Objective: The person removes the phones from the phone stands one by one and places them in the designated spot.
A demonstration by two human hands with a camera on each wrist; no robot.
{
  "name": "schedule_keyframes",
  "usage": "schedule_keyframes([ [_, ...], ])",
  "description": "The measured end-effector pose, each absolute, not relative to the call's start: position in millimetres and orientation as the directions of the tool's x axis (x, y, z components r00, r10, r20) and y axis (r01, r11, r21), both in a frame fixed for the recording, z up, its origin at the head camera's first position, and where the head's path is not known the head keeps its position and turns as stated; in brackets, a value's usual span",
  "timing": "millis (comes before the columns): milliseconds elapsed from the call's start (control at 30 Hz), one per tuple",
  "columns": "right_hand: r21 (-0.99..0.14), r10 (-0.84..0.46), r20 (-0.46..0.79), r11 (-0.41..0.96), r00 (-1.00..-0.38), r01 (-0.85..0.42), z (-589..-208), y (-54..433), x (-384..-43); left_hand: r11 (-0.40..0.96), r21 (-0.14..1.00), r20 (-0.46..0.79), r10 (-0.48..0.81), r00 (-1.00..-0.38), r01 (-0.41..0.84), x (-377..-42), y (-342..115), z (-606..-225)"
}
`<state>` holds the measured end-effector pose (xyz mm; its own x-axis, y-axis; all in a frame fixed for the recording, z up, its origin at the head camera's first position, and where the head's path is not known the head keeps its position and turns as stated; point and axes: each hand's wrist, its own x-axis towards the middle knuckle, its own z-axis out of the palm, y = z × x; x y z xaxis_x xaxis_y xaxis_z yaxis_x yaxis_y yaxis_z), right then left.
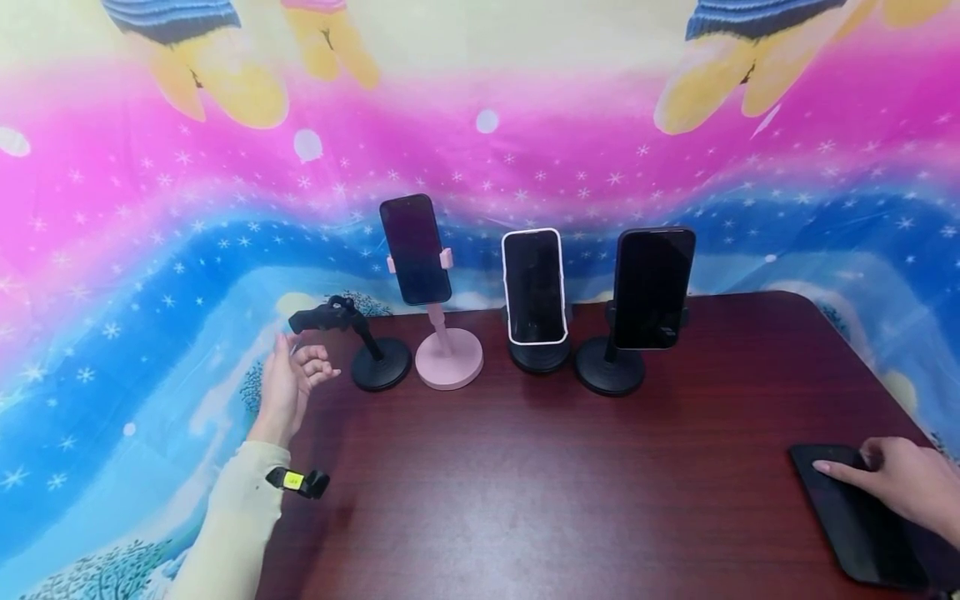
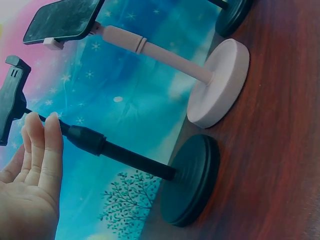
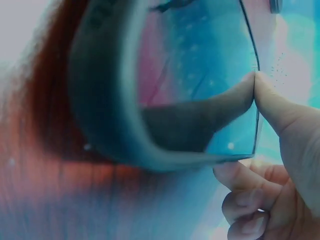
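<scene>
My left hand [image 1: 287, 387] is beside the bare black phone stand [image 1: 381, 367] at the table's left end. Its fingers are loosely bent, the tips right at the neck below the stand's tilted clamp [image 2: 12, 100]; they overlap the neck in the left wrist view. At the right edge of the table, my right hand [image 1: 911, 487] grips a black smartphone [image 1: 862, 529] by its edge. The thumb [image 3: 270, 100] lies on the glossy screen and the fingers are underneath. In the right wrist view the screen mirrors the thumb and the coloured backdrop.
A pink stand [image 1: 450, 358] holds a dark phone [image 1: 416, 250]. Right of it, a white-edged phone [image 1: 535, 287] and a larger black phone [image 1: 654, 287] sit on black stands. A patterned cloth [image 1: 480, 167] hangs behind the dark red wooden table [image 1: 525, 492].
</scene>
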<state>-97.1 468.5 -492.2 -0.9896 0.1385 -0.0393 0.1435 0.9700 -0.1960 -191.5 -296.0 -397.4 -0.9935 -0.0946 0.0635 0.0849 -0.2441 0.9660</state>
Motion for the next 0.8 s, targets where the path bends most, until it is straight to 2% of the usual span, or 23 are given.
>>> schedule_keyframes([
  [167, -0.176, 0.144, -0.013, 0.974, -0.990, 0.144, -494, 470, -96, -0.213, 0.975, 0.051, -0.086, -0.995, 0.069, -188, -293, -406],
  [467, -0.121, 0.127, 0.012, 0.985, -0.992, 0.125, -482, 459, -96, -0.040, 0.999, 0.024, -0.110, -0.994, 0.028, -179, -277, -420],
  [800, -0.162, 0.112, 0.118, 0.982, -0.987, 0.092, -466, 449, -95, -0.021, 0.999, 0.044, -0.114, -0.993, 0.046, -171, -264, -423],
])
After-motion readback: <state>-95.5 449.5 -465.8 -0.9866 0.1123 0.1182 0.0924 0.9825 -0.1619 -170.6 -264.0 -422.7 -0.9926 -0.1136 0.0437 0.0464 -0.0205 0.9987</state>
